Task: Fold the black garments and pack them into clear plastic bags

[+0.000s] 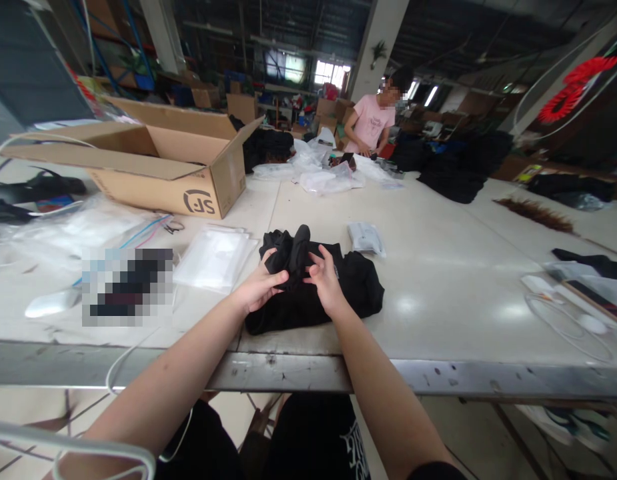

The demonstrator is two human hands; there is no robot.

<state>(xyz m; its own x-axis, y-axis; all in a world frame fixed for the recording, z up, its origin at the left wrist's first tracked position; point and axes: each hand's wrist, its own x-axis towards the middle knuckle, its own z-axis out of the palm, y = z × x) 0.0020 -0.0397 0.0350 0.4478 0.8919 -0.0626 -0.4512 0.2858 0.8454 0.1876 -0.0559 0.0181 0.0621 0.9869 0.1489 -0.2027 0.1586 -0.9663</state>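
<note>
A black cloth garment [355, 287] lies bunched on the table at its front edge, straight in front of me. My left hand [263, 285] grips a gathered part of it, raised above the rest, with the thumb across the front of the folds. Just right of that gathered part is my right hand [326, 279]. Its fingers are apart and bent toward the folds, with the fingertips at the cloth. The garment's exact kind is hidden by the bunching.
Left of the garment lie clear plastic bags [215, 257] and a white computer mouse [52, 303]. An open cardboard box [163, 187] stands behind them. A small plastic-wrapped packet [366, 238] is beyond the garment. Cables [563, 327] lie at right. Across the table stands a person [373, 120] in pink.
</note>
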